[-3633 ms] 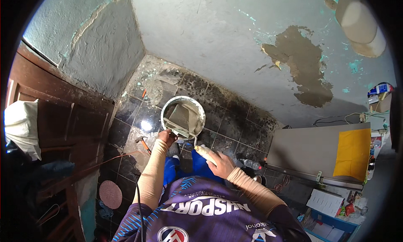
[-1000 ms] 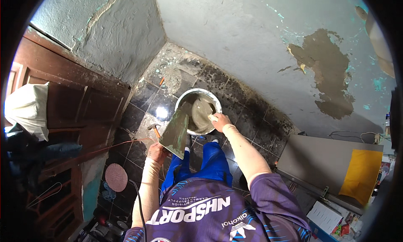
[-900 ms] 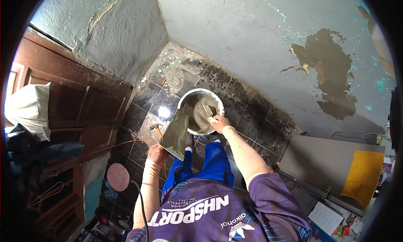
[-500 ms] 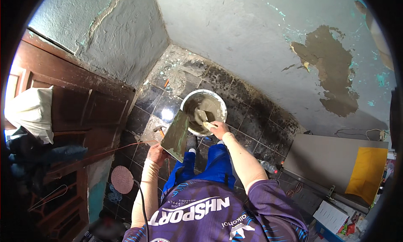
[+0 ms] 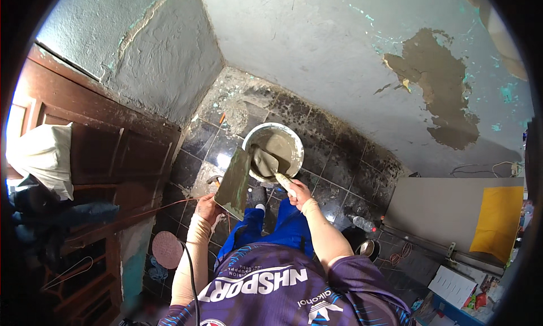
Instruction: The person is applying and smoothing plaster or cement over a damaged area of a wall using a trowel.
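Note:
My left hand is closed on the underside of a flat, mortar-smeared plastering board, tilted beside the bucket. My right hand grips a trowel by its pale, stained handle; the blade dips into wet grey-brown mortar inside a round bucket with a whitened rim, standing on dark tiles beyond my feet. A hammer with an orange handle lies on the floor behind the board, partly hidden.
A brown wooden door with a white sack is on the left; patched grey walls meet behind. A pink disc and cables lie left. A plastic bottle, pot, grey panel and cluttered shelf stand right.
My right hand has drawn back from over the bucket toward me, bringing the trowel's handle out past the rim. Earlier my left hand was at the bucket; the board is now raised beside it.

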The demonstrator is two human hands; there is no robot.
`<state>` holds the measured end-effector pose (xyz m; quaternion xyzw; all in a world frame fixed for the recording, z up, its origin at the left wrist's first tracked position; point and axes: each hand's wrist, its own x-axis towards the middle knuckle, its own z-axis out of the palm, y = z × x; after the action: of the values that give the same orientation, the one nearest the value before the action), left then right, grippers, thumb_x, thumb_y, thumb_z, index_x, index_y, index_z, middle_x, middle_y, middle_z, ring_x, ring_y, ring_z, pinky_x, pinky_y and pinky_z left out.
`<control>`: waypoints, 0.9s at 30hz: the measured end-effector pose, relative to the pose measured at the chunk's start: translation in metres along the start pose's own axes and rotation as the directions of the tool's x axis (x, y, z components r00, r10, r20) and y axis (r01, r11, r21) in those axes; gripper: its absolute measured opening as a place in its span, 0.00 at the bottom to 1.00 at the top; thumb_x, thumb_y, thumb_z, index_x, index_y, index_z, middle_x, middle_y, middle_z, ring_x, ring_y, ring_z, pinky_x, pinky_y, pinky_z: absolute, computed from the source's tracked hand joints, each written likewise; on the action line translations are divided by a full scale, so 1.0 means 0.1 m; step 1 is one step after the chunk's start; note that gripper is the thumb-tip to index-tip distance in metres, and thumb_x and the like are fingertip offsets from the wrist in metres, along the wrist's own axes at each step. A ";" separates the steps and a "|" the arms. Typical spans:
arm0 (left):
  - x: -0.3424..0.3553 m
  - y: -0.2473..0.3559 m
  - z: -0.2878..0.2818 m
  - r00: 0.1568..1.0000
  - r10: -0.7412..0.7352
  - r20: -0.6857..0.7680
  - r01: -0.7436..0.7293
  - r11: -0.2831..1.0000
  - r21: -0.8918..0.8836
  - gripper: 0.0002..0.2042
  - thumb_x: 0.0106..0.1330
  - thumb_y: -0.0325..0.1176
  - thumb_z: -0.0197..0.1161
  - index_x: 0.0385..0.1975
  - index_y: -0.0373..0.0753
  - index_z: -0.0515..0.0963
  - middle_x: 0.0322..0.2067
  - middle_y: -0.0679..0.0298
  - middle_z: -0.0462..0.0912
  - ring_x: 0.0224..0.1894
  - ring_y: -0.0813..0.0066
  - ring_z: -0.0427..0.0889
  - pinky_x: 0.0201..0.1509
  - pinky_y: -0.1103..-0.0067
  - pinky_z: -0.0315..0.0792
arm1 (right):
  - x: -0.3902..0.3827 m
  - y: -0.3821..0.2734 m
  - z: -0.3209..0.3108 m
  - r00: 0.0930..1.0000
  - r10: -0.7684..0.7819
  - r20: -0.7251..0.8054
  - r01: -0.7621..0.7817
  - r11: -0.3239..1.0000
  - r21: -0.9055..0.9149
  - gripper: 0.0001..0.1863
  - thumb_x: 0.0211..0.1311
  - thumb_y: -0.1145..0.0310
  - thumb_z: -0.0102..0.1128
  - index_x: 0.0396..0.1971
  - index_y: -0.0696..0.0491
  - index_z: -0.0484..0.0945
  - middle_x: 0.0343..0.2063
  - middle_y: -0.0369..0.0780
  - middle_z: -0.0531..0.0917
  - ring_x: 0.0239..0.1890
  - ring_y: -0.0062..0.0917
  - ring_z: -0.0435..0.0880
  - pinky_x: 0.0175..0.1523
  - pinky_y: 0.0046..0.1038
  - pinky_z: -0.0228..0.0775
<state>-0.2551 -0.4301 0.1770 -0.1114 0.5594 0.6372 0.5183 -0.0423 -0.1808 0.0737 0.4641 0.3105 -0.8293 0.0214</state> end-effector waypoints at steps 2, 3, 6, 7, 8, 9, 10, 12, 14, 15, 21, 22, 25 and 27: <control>0.05 -0.03 -0.08 1.000 0.004 0.016 -0.004 1.000 0.023 0.09 0.62 0.33 0.56 0.33 0.35 0.77 0.25 0.63 0.80 0.23 0.73 0.76 0.25 0.78 0.69 | -0.04 0.06 -0.02 1.000 -0.001 -0.003 0.002 0.991 0.135 0.12 0.57 0.64 0.55 0.41 0.47 0.72 0.16 0.35 0.69 0.10 0.13 0.60 0.12 0.14 0.47; 0.11 -0.07 -0.12 0.999 0.002 0.042 -0.002 1.000 0.005 0.09 0.62 0.34 0.56 0.34 0.35 0.77 0.27 0.63 0.80 0.25 0.72 0.77 0.27 0.77 0.71 | -0.07 0.08 -0.05 0.999 -0.032 0.017 0.029 0.987 0.160 0.12 0.57 0.64 0.54 0.41 0.47 0.72 0.16 0.35 0.69 0.10 0.13 0.60 0.12 0.14 0.48; 0.14 -0.16 -0.19 0.998 -0.001 0.058 0.003 0.999 -0.037 0.11 0.62 0.34 0.56 0.38 0.34 0.76 0.31 0.62 0.81 0.30 0.70 0.79 0.33 0.75 0.74 | -0.25 0.06 -0.01 0.996 -0.080 0.037 0.072 0.981 0.178 0.12 0.58 0.64 0.54 0.42 0.48 0.73 0.16 0.35 0.69 0.09 0.12 0.59 0.12 0.14 0.49; 0.17 -0.19 -0.17 0.998 -0.005 0.058 0.008 0.998 -0.058 0.12 0.62 0.34 0.55 0.41 0.34 0.76 0.35 0.61 0.81 0.34 0.68 0.80 0.37 0.74 0.75 | -0.29 0.07 -0.05 0.996 -0.089 0.028 0.083 0.980 0.179 0.12 0.58 0.64 0.54 0.42 0.48 0.73 0.16 0.35 0.69 0.09 0.12 0.59 0.12 0.14 0.49; 0.21 -0.22 -0.16 0.997 -0.006 0.072 0.011 0.998 -0.056 0.12 0.62 0.34 0.55 0.41 0.34 0.76 0.35 0.61 0.81 0.34 0.68 0.80 0.37 0.74 0.75 | -0.35 0.08 -0.11 0.993 -0.117 0.030 0.109 0.973 0.203 0.12 0.58 0.65 0.54 0.42 0.48 0.72 0.16 0.35 0.69 0.09 0.12 0.59 0.11 0.14 0.48; 0.25 -0.25 -0.13 0.993 0.016 0.115 -0.005 0.995 -0.099 0.13 0.62 0.33 0.55 0.43 0.34 0.75 0.37 0.59 0.81 0.37 0.67 0.80 0.41 0.73 0.74 | -0.39 0.07 -0.17 0.989 -0.146 0.030 0.135 0.965 0.226 0.11 0.58 0.65 0.53 0.41 0.48 0.72 0.16 0.35 0.69 0.08 0.12 0.58 0.11 0.14 0.48; 0.28 -0.31 -0.14 0.988 0.043 0.150 -0.021 0.989 -0.146 0.14 0.62 0.32 0.55 0.45 0.33 0.75 0.40 0.58 0.80 0.41 0.66 0.80 0.45 0.72 0.74 | -0.47 0.04 -0.18 0.988 -0.150 0.025 0.141 0.965 0.223 0.11 0.58 0.65 0.53 0.41 0.48 0.72 0.16 0.35 0.69 0.08 0.12 0.58 0.11 0.14 0.48; 0.43 -0.44 -0.29 0.980 -0.008 0.198 0.037 0.989 -0.143 0.15 0.63 0.32 0.52 0.47 0.33 0.73 0.43 0.56 0.79 0.45 0.63 0.78 0.50 0.70 0.71 | -0.67 -0.06 -0.15 0.985 -0.172 0.000 0.170 0.972 0.161 0.11 0.58 0.66 0.53 0.42 0.48 0.72 0.16 0.35 0.69 0.08 0.12 0.58 0.11 0.14 0.48; 0.71 -0.75 -0.47 0.978 0.004 0.211 0.040 0.978 -0.203 0.16 0.65 0.35 0.50 0.49 0.33 0.72 0.45 0.56 0.78 0.47 0.63 0.76 0.53 0.69 0.69 | -0.91 -0.17 -0.14 0.985 -0.172 0.010 0.168 0.971 0.173 0.12 0.58 0.66 0.53 0.43 0.49 0.71 0.15 0.35 0.69 0.09 0.12 0.58 0.12 0.14 0.49; 0.86 -0.92 -0.57 0.956 0.201 0.214 -0.281 0.841 0.462 0.18 0.66 0.37 0.47 0.50 0.33 0.71 0.46 0.56 0.77 0.49 0.62 0.75 0.55 0.70 0.67 | -1.02 -0.23 -0.10 0.982 -0.186 0.016 0.181 0.971 0.153 0.13 0.58 0.66 0.54 0.43 0.50 0.71 0.15 0.35 0.70 0.09 0.12 0.58 0.12 0.14 0.49; 0.87 -0.90 -0.07 0.975 -0.045 0.216 0.131 0.906 -0.402 0.18 0.65 0.35 0.47 0.51 0.33 0.69 0.44 0.57 0.78 0.46 0.64 0.77 0.50 0.71 0.72 | -1.70 -0.47 0.07 0.971 -0.232 0.051 0.227 0.970 0.091 0.12 0.57 0.66 0.54 0.41 0.51 0.70 0.17 0.37 0.71 0.10 0.14 0.59 0.14 0.14 0.50; 0.89 -0.91 0.00 0.976 -0.042 0.211 0.128 0.902 -0.412 0.18 0.66 0.36 0.46 0.52 0.32 0.69 0.45 0.56 0.78 0.45 0.64 0.78 0.49 0.72 0.73 | -1.78 -0.48 0.10 0.970 -0.238 0.039 0.234 0.968 0.084 0.12 0.57 0.66 0.54 0.41 0.51 0.70 0.17 0.37 0.71 0.10 0.14 0.59 0.14 0.14 0.50; 0.96 -0.90 0.16 0.973 -0.024 0.231 0.126 0.890 -0.439 0.17 0.66 0.31 0.45 0.51 0.32 0.69 0.44 0.57 0.78 0.44 0.65 0.78 0.48 0.72 0.74 | -1.95 -0.49 0.26 0.959 -0.277 0.056 0.272 0.959 0.079 0.16 0.59 0.68 0.53 0.48 0.55 0.70 0.18 0.36 0.71 0.11 0.13 0.62 0.15 0.13 0.53; 0.97 -0.87 0.25 0.945 0.032 0.325 0.119 0.892 -0.436 0.16 0.65 0.31 0.45 0.51 0.32 0.69 0.43 0.57 0.78 0.43 0.65 0.79 0.48 0.72 0.74 | -1.98 -0.49 0.38 0.957 -0.290 0.030 0.287 0.955 0.070 0.16 0.58 0.70 0.54 0.47 0.54 0.70 0.19 0.34 0.72 0.13 0.12 0.63 0.14 0.14 0.54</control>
<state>-0.2181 -0.3711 0.0636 -0.1346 0.3013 0.7468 0.5775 0.0256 -0.2122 0.2676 0.3976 0.3474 -0.8423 -0.1085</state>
